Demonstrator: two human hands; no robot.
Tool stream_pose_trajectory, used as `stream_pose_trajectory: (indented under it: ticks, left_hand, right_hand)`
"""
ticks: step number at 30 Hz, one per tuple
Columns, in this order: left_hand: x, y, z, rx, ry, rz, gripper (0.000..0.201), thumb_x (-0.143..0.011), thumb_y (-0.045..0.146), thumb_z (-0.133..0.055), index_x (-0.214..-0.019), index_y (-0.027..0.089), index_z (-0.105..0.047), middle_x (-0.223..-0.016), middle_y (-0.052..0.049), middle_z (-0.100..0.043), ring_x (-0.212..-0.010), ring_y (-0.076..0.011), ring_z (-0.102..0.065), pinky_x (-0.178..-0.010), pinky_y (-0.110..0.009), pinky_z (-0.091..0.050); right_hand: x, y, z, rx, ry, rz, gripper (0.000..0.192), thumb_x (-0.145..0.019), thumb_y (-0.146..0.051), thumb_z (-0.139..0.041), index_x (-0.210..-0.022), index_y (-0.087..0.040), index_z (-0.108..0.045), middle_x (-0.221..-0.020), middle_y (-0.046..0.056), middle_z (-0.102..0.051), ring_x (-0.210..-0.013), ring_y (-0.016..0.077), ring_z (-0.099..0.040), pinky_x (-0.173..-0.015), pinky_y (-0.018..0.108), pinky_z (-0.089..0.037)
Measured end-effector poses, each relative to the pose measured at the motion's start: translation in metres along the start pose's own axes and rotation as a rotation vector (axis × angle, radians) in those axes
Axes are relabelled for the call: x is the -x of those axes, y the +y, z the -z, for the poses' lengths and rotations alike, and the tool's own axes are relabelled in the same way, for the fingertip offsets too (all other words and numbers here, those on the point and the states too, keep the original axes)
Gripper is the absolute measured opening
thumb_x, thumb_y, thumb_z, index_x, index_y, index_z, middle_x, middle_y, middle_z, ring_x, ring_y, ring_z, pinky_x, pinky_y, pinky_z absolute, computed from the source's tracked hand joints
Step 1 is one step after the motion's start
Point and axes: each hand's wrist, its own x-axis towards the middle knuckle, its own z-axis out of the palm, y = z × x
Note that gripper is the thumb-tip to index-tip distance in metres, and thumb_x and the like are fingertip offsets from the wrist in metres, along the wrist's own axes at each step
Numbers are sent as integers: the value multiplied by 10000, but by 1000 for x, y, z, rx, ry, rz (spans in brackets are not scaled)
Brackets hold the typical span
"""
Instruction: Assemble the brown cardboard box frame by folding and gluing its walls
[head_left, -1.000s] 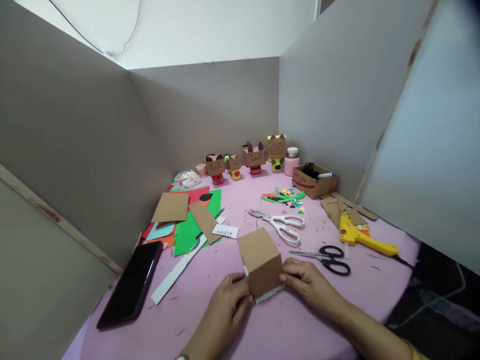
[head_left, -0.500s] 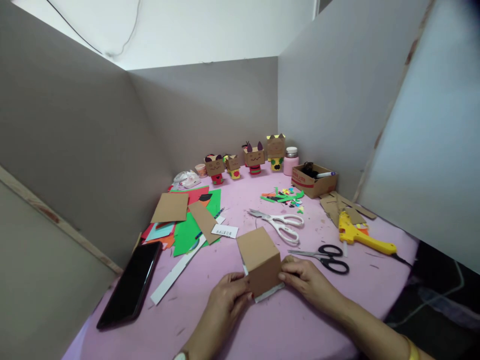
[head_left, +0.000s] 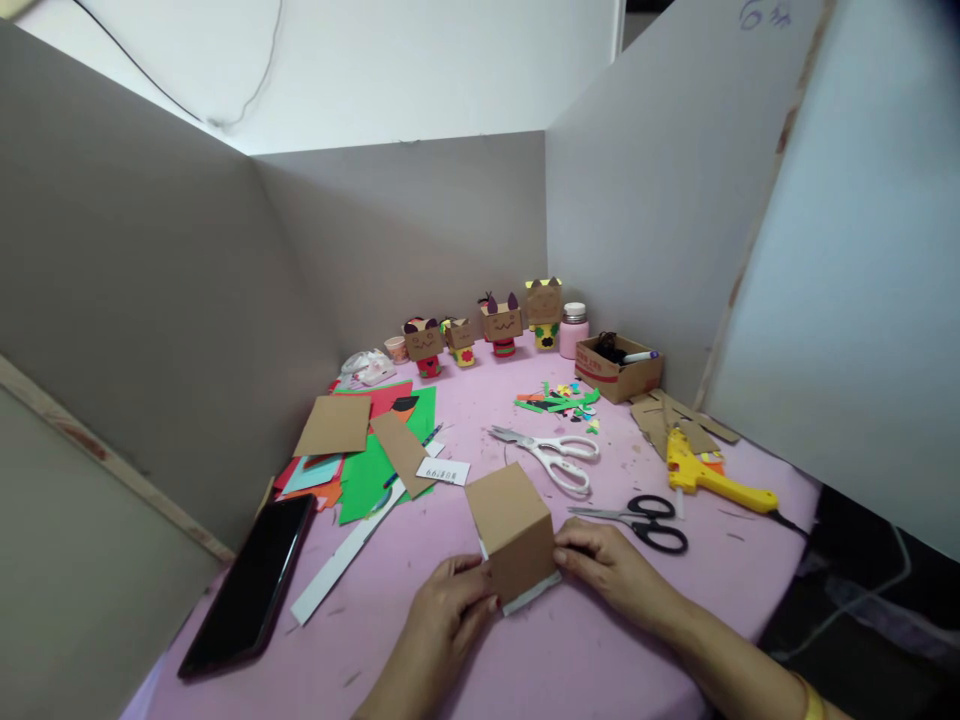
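Observation:
A small brown cardboard box [head_left: 517,545] stands on the pink tabletop [head_left: 592,660] in front of me, with a whitish strip along its lower edge. My left hand [head_left: 454,610] grips the box's near left side between thumb and fingers. On the opposite side, my right hand [head_left: 611,565] pinches the right edge. Parts of the fingertips on both hands are hidden by the box. Just beyond my right hand lie black-handled scissors [head_left: 649,520], and past the box are white-handled scissors [head_left: 559,455].
A yellow glue gun [head_left: 712,480] lies at the right, near a small carton [head_left: 619,375]. Left are a black phone [head_left: 251,590], a white strip [head_left: 349,555] and coloured paper [head_left: 360,470]. Several cardboard figures [head_left: 502,325] stand at the back by a pink jar [head_left: 574,333]. Grey partitions [head_left: 405,230] enclose the table.
The whole view has shifted slightly, with things appearing a little lower and further left. Both hands keep the same hold on the box.

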Motion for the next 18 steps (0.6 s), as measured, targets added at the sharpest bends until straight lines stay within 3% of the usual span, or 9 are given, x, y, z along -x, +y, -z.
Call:
stream_pose_trajectory:
  ticks: [18]
  left_hand:
    - [4,2,-1,-11,31,-17,192,-873,118,-497,-837,205,-665,-867,-36,-679,-955,-181,-585,-844,-240,-449]
  right_hand:
    - [3,-1,-2,38,-13,6,278,-895,-356,-505,-702,-198,-628,-706,9,-574,-695,169,-549,-656,272,-414]
